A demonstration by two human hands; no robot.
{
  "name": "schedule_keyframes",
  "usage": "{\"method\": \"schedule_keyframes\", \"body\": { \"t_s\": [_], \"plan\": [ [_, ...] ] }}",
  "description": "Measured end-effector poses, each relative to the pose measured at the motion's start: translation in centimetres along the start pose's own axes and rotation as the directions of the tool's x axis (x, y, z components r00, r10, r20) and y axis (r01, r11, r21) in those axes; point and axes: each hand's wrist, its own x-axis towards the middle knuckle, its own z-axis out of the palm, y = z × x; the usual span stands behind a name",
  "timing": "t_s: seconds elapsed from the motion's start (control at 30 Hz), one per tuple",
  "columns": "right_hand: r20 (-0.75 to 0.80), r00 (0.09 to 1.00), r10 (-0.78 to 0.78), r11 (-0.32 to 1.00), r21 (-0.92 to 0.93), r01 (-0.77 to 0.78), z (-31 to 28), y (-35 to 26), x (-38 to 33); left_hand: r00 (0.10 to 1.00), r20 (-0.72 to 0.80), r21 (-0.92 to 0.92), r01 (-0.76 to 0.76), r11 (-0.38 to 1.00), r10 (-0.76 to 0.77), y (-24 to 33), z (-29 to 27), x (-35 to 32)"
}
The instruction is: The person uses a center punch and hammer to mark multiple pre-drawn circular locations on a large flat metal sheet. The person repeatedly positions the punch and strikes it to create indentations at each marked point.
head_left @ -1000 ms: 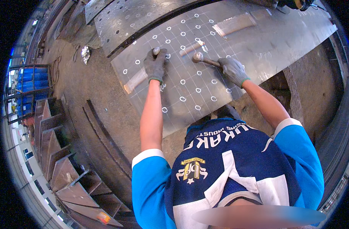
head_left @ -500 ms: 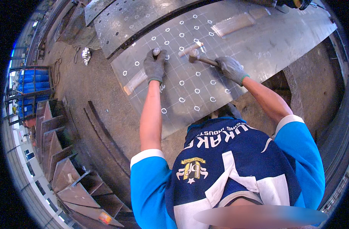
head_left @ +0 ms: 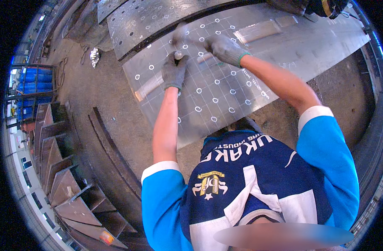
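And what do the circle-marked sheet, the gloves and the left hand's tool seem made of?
Sheet: likely steel, smooth grey with glossy reflections. Gloves: probably fabric, matte grey with green-edged cuffs. Tool: perhaps metal, its rounded end shiny; the rest hidden.

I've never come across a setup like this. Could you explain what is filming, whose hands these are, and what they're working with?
There is no machine here: a person wears a camera on the head, looking down, so the wide, curved picture shows their own arms and chest. All the pictures come from that one view.

The gloved left hand grips a short tool, its rounded metal top showing. The gloved right hand holds a hammer, its head blurred.

Below lies a large metal plate, marked with white circles. Beyond it is another plate with dark holes.
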Motion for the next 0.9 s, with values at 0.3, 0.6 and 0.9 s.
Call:
{"method": "schedule_keyframes", "body": {
  "t_s": [0.3, 0.6, 0.9],
  "plan": [
    [0.152, 0.944, 0.294, 0.951, 0.049, -0.305, 3.5, 4.1, -9.8, 0.961, -0.024, -0.616, 0.203, 0.761, -0.276, -2.9, -1.3, 2.8],
    [0.311, 0.854, 0.416, 0.909, -0.109, -0.403, 4.2, 4.1, -12.5, 0.950, 0.042, -0.578, 0.276, 0.768, -0.309, -5.6, -0.4, 11.8],
    [0.336, 0.846, 0.415, 0.908, -0.099, -0.406, 4.4, 3.7, -12.5, 0.975, 0.013, -0.420, 0.207, 0.883, -0.222, -5.3, 1.5, 13.3]
  ]
}}
